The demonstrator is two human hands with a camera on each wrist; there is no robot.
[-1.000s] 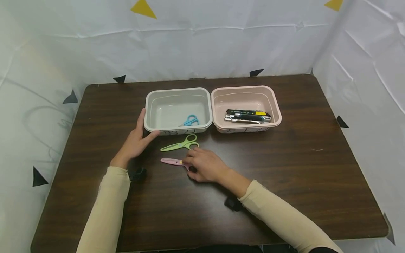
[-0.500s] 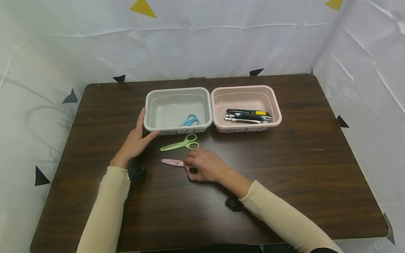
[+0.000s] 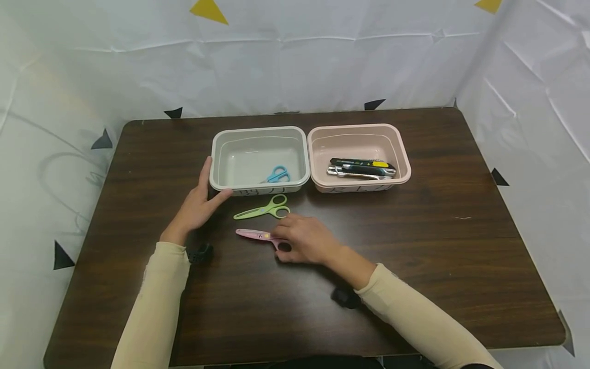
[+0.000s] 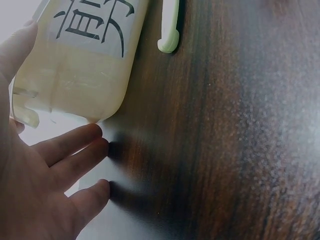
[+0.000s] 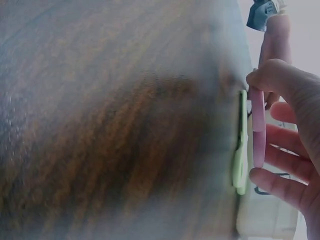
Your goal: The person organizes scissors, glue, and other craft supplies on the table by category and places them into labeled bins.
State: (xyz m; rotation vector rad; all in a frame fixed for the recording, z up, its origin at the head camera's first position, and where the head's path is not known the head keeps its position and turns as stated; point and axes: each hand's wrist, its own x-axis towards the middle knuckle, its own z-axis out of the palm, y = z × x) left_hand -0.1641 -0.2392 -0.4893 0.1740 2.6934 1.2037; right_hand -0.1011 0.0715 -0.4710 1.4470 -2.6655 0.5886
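My left hand (image 3: 191, 207) rests at the near left corner of a pale grey-green plastic bin (image 3: 241, 154), fingers extended along its side and thumb on its front rim. The left wrist view shows a label with black characters on the bin's wall. Blue-handled scissors (image 3: 279, 176) lie inside it. With thumb and fingers, my right hand (image 3: 309, 240) pinches pink scissors (image 3: 252, 234) by the handles, blades pointing left, partly covering the loops. In the right wrist view the pink scissors (image 5: 258, 122) appear edge-on. Just behind them, green scissors (image 3: 255, 212) lie on the table.
Right beside the first bin stands a pale pink bin (image 3: 322, 148) holding several box cutters (image 3: 361, 169). Both bins are on a dark wood-grain table (image 3: 415, 256). White sheeting (image 3: 286, 72) rises around its back and sides.
My right hand has shifted slightly right with the pink scissors, whose tips have lifted or moved a little away from me. The left hand stays at the bin's corner.
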